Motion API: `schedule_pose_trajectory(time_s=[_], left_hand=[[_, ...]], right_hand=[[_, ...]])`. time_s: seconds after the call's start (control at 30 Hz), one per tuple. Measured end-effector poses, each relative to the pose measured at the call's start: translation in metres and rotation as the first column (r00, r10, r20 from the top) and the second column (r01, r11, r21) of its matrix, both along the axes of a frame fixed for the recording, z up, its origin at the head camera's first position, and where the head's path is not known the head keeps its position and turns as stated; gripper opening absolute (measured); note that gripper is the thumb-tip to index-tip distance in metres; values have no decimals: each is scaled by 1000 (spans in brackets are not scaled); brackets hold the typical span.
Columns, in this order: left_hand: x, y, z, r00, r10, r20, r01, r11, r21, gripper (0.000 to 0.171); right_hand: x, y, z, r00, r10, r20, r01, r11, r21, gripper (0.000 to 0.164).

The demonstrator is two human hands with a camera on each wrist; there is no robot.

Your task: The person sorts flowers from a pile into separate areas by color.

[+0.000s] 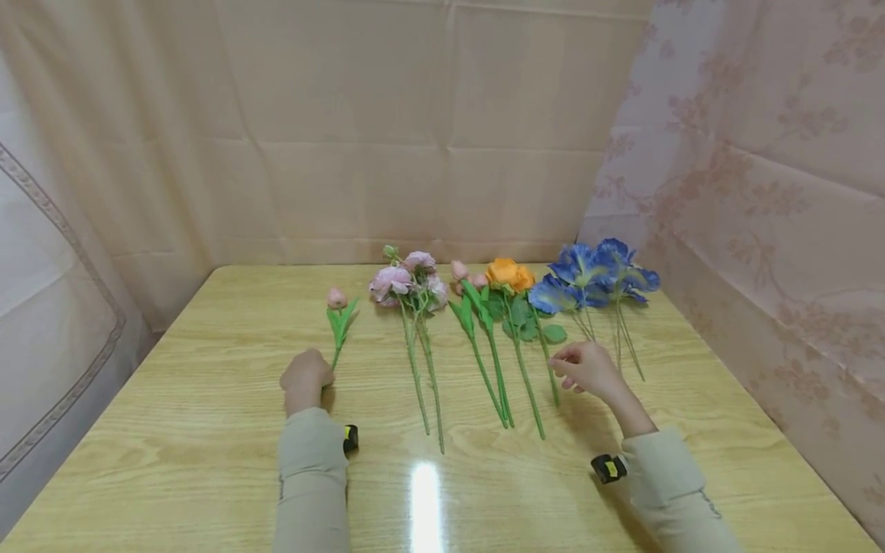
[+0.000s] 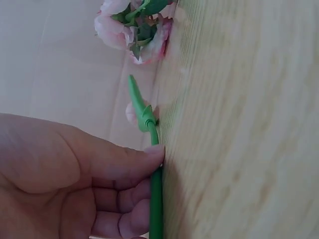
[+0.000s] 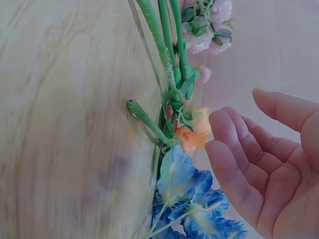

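On the left of the table, my left hand (image 1: 304,375) pinches the green stem of a single pink tulip (image 1: 336,299). The left wrist view shows the thumb and fingers (image 2: 119,159) on the stem (image 2: 156,204), low over the tabletop. My right hand (image 1: 588,370) hovers with relaxed fingers and holds nothing. It is nearest to the stem end (image 3: 144,119) of an orange flower (image 3: 197,134). Blue flowers (image 1: 594,273) lie just beyond that hand, and two pink tulips (image 1: 477,288) lie left of the orange flowers (image 1: 510,274).
A bunch of pale pink flowers (image 1: 408,284) lies between the hands, stems toward me. The wooden table (image 1: 193,430) is bordered by a beige curtain (image 1: 415,153) behind and a patterned curtain (image 1: 795,230) at the right.
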State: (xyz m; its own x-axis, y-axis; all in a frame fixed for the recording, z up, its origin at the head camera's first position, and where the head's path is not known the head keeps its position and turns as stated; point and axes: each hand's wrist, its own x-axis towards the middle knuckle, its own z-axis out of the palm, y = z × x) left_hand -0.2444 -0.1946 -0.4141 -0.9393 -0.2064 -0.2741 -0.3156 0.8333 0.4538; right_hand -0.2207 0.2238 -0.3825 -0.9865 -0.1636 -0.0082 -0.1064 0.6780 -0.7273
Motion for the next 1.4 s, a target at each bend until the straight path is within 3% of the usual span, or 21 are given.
schedule_pose_trajectory(time_s=[0.3, 0.5, 0.67, 0.93, 1.1, 1.2, 1.4], left_hand=[[5, 0, -1, 1000, -13, -28, 14, 1000, 27, 10], [10, 2, 15, 987, 28, -159, -12, 995, 100, 11], [10, 11, 31, 970, 13, -241, 45, 972, 232, 15], [7, 32, 39, 942, -59, -329, 199, 891, 409, 13], [7, 50, 46, 916, -114, -384, 312, 806, 504, 9], [8, 61, 50, 899, -163, -407, 378, 759, 530, 6], [12, 80, 58, 861, -246, -444, 476, 698, 536, 5]], right_hand=[[0, -6, 1, 1000, 28, -3, -28, 999, 35, 35], [-2, -8, -1, 999, 31, -13, -31, 999, 22, 30], [-3, -12, -4, 998, 44, -38, -44, 999, 0, 21], [1, -20, -8, 998, 57, -11, -57, 998, 0, 21], [2, -26, -10, 996, 85, -4, -85, 996, -34, 21], [4, -31, -11, 993, 120, -18, -121, 992, -44, 23], [9, -50, -10, 972, 227, -56, -227, 974, 5, 23]])
